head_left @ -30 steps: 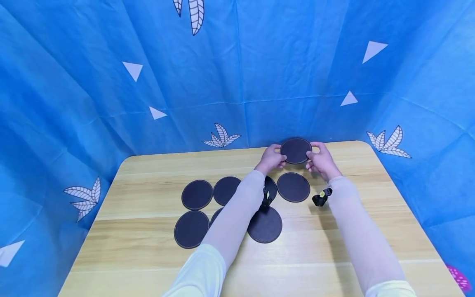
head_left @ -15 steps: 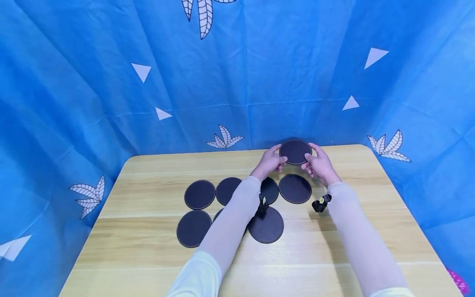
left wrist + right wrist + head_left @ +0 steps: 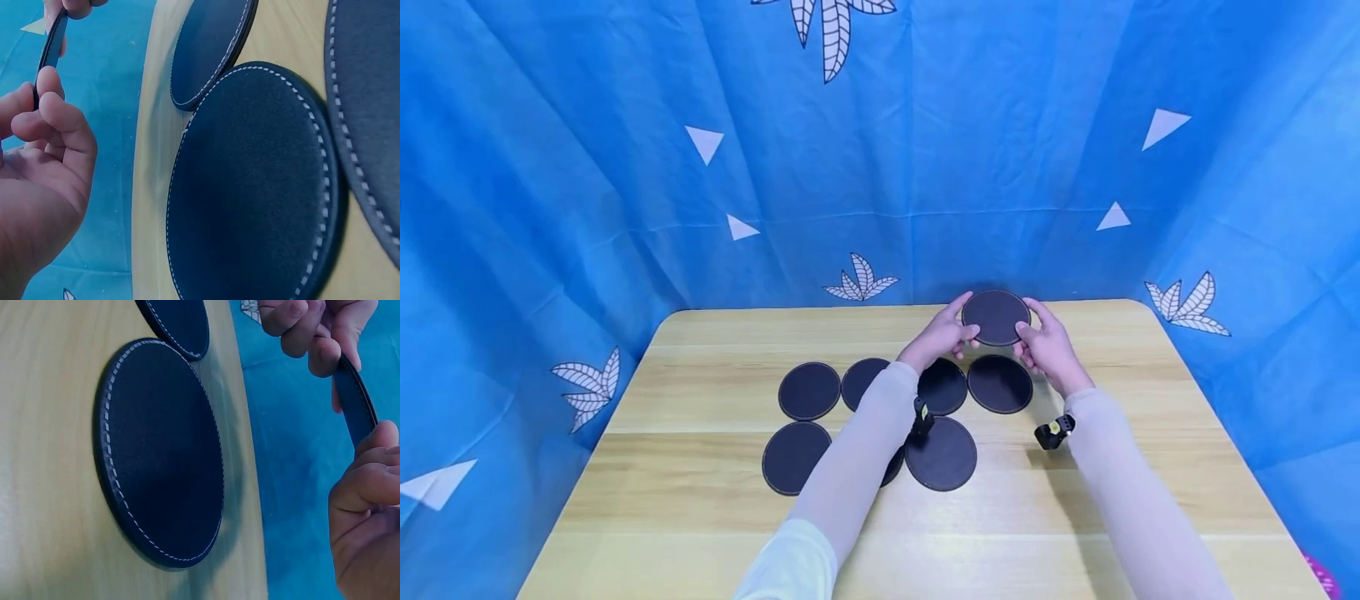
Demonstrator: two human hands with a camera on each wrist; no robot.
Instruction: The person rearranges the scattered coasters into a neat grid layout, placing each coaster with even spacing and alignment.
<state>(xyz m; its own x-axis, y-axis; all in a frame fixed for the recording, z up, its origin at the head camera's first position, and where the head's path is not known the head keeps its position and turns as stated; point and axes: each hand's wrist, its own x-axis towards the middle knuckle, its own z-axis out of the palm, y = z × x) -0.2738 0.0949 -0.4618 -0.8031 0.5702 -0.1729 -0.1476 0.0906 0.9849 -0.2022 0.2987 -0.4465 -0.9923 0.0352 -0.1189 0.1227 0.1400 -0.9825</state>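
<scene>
A round black coaster with a stitched edge is held up above the table's far side, between both hands. My left hand pinches its left edge, thumb on the near face and fingers behind. My right hand pinches the opposite edge likewise. Seen nearly edge-on, the raised coaster shows as a thin strip in the right wrist view. Below it lies another coaster, flat on the wood, touching or almost touching its left neighbour.
More matching coasters lie in two rows to the left, among them a back-left one, a front-left one and a front-right one. My left forearm partly covers some. Blue patterned cloth hangs behind the wooden table.
The head view has shifted slightly. Both hands keep their pinch on the coaster, which now appears a little closer to the coaster below it and tipped slightly more toward the camera.
</scene>
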